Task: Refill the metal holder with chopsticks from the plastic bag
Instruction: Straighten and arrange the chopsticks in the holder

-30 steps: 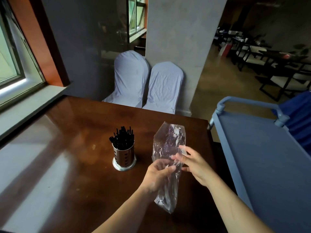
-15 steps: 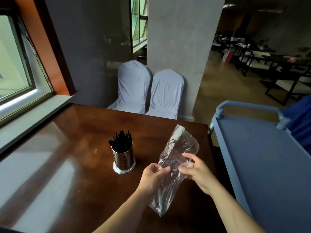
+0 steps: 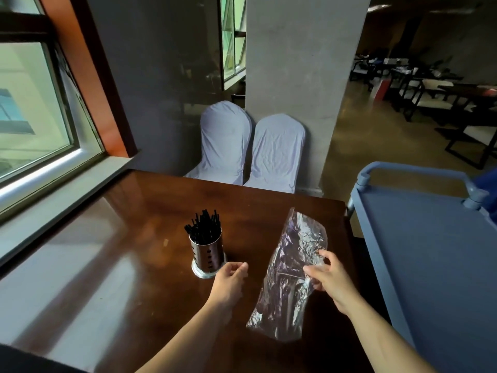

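A dark, glossy wooden table (image 3: 113, 265) fills the foreground, its polished top throwing back pale bands of light from the window (image 3: 29, 109) on the left, which sits in an orange-brown frame above a grey sill. On the table stands the perforated metal holder (image 3: 207, 255), upright and packed with black chopsticks (image 3: 202, 226) that fan out above its rim. The left hand (image 3: 228, 282) hovers just beside the holder's base, fingers loosely curled and holding nothing. To the right, the right hand (image 3: 326, 277) pinches the clear plastic bag (image 3: 290, 275) at its side edge, so that the crinkled bag hangs slanted over the table; what lies inside is hard to make out. Beyond the far edge of the table two chairs in pale fabric covers (image 3: 250, 146) stand side by side against a grey concrete pillar (image 3: 301, 63). A blue service cart (image 3: 430, 251) stands beside the table on the right, and dim dining tables and chairs fill the room behind.
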